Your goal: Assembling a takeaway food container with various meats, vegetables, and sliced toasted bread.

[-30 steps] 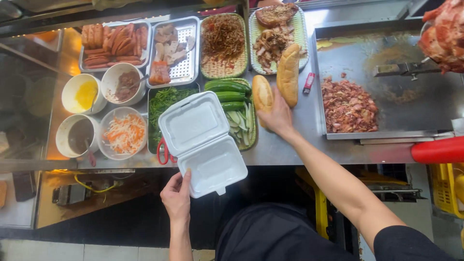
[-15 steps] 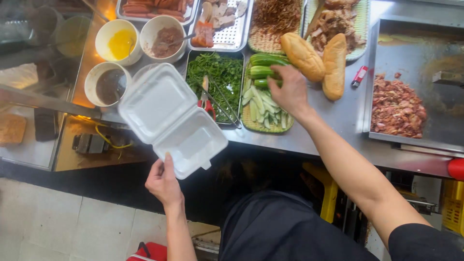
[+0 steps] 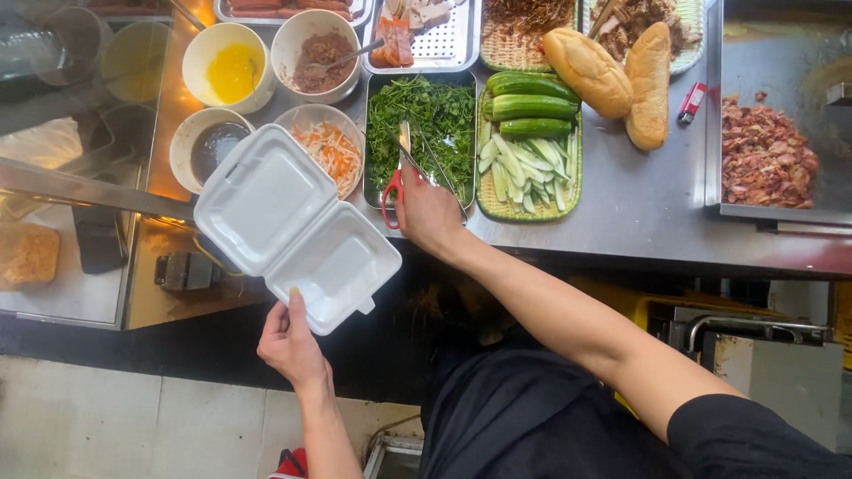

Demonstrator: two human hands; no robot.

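My left hand [image 3: 288, 341] holds an open white foam clamshell box [image 3: 293, 226] by its near edge, out over the counter's front. My right hand [image 3: 428, 211] is closed around the red handles of a pair of scissors [image 3: 399, 173] that lie across the metal tray of green herbs [image 3: 435, 115]. The scissor blades point away from me over the herbs. To the right of that tray is a green basket of whole and sliced cucumbers [image 3: 528, 146].
Two bread rolls [image 3: 612, 75] lie on the steel counter [image 3: 639, 222]. Chopped meat [image 3: 763, 160] fills a tray at right. Bowls hold shredded carrot [image 3: 333, 146], dark sauce [image 3: 209, 146], yellow sauce [image 3: 232, 71] and brown paste [image 3: 319, 62]. A red lighter [image 3: 692, 102] lies beside the rolls.
My right hand left the bread, passed the cucumbers and took hold of the scissors on the herb tray. The foam box stayed in my left hand as the view shifted.
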